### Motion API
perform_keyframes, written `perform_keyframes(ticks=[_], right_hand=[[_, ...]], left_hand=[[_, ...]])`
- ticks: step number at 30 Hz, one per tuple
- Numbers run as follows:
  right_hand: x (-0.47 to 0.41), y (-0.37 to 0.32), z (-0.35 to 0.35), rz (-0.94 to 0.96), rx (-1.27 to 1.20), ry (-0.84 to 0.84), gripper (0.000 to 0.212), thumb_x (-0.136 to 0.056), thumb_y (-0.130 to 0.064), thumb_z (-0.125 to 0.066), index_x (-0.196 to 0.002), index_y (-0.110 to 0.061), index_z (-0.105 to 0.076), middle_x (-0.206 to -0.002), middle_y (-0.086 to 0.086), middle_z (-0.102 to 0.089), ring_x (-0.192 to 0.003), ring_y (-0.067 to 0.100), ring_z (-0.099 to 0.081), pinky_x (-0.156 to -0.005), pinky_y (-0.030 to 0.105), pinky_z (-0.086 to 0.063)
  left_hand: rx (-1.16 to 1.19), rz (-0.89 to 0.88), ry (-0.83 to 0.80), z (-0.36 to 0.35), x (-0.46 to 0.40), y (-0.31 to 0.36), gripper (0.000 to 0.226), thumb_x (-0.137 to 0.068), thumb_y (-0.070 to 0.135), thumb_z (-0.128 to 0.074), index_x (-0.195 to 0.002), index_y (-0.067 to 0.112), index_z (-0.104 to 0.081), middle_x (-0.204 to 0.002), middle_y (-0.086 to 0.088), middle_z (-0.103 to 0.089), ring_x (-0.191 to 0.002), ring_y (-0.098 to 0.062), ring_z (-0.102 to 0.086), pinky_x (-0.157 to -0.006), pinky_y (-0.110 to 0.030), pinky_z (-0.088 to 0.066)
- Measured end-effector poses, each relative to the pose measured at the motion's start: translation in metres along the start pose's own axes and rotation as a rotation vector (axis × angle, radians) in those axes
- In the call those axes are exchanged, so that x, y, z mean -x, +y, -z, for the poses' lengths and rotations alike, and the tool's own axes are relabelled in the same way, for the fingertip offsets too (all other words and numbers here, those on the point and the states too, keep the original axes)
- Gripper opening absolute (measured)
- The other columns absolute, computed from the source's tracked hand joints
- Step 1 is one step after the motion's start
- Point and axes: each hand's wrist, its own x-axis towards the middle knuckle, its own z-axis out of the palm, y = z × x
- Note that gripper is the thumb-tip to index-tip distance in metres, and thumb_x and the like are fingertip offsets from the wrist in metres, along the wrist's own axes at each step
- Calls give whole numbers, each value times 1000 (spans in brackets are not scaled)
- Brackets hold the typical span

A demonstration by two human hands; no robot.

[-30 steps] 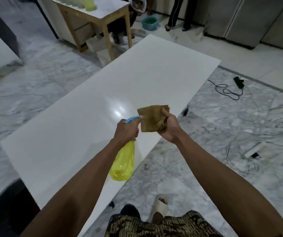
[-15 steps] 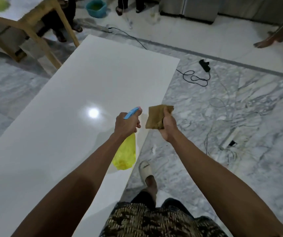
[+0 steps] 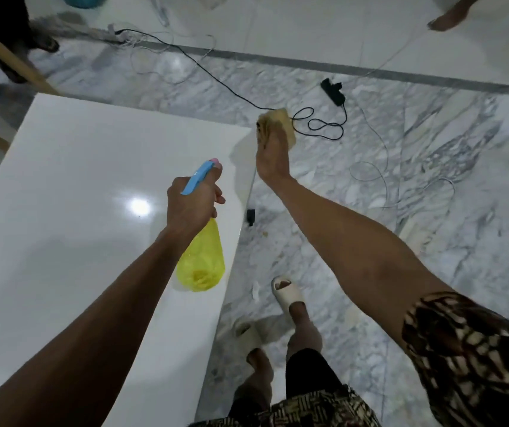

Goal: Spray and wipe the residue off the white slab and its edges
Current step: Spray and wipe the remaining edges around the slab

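Right hand (image 3: 273,155) presses brown cloth (image 3: 277,126) at white slab (image 3: 77,211) far-right corner, fingers wrapped around it. Left hand (image 3: 193,204) fingers clamped on yellow spray bottle (image 3: 202,260) over slab's right edge. Risk: black cable (image 3: 216,81) near corner may snag cloth.

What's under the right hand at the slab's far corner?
The right hand presses a tan cloth at the white slab's far right corner. The corner edge beneath the cloth is covered, so any residue there cannot be seen.
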Motion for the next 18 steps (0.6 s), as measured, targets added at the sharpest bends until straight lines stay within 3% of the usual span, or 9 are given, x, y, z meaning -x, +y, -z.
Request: perform_keyframes(ticks=[3, 5, 6, 9, 10, 12, 14, 18], right_hand=[[-25, 40, -32, 208, 552, -266, 66, -100, -49, -26, -155, -12, -23, -159, 26, -18, -149, 43, -9, -122, 52, -7], [-24, 56, -34, 248, 571, -345, 88, -87, -73, -20, -157, -19, -18, -164, 21, -1, -151, 41, 6, -122, 51, 1], [-23, 56, -33, 239, 537, -341, 91, -83, -77, -17, -156, -22, -22, -164, 18, -2, -151, 39, 6, -121, 50, 2], [-35, 43, -30, 240, 441, -219, 74, -92, -65, -22, -143, -17, -46, -160, 21, -23, -149, 39, -13, -122, 53, -12], [-44, 38, -33, 197, 399, -181, 70, -94, -61, -30, -143, -14, -44, -159, 23, -23, -148, 39, -14, -121, 53, -16], [-62, 25, -43, 58, 360, -129, 87, -89, -68, -39, -151, -7, -27, -161, 27, -8, -150, 40, -3, -123, 53, -9], [-69, 22, -58, -15, 422, -100, 99, -85, -74, -38, -152, -3, -22, -160, 31, -3, -150, 44, 0, -123, 53, -6], [-62, 33, -68, 112, 574, 28, 68, -100, -47, -37, -149, 0, -32, -156, 37, -16, -147, 48, -9, -120, 55, -10]], left_hand=[[-16, 15, 37, -25, -37, 18, 52, -99, 58, -65, -75, 13, -76, -63, 2, -73, -69, -28, -71, -70, -37, -59], [-31, 24, 61, -42, -56, 31, 60, -99, 60, -63, -61, 14, -68, -63, 0, -74, -67, -28, -71, -75, -42, -61], [-42, 34, 60, -49, -64, 35, 60, -99, 59, -63, -60, 14, -67, -62, 0, -74, -67, -28, -71, -77, -44, -62], [-39, 56, 45, -62, -72, 38, 58, -99, 58, -64, -65, 11, -70, -62, -2, -73, -67, -27, -70, -80, -50, -64], [-48, 59, 39, -65, -73, 38, 57, -99, 58, -64, -68, 10, -71, -63, -2, -73, -67, -26, -70, -79, -50, -64], [-70, 40, 32, -72, -78, 39, 55, -100, 55, -63, -73, 9, -73, -63, -3, -73, -66, -25, -70, -76, -49, -64], [-81, 31, 43, -78, -81, 42, 51, -102, 53, -63, -74, 11, -73, -62, -3, -72, -67, -27, -70, -71, -46, -62], [-123, 45, 66, -81, -83, 43, 41, -103, 52, -61, -76, 22, -70, -71, -10, -73, -75, -36, -73, -75, -47, -62]])
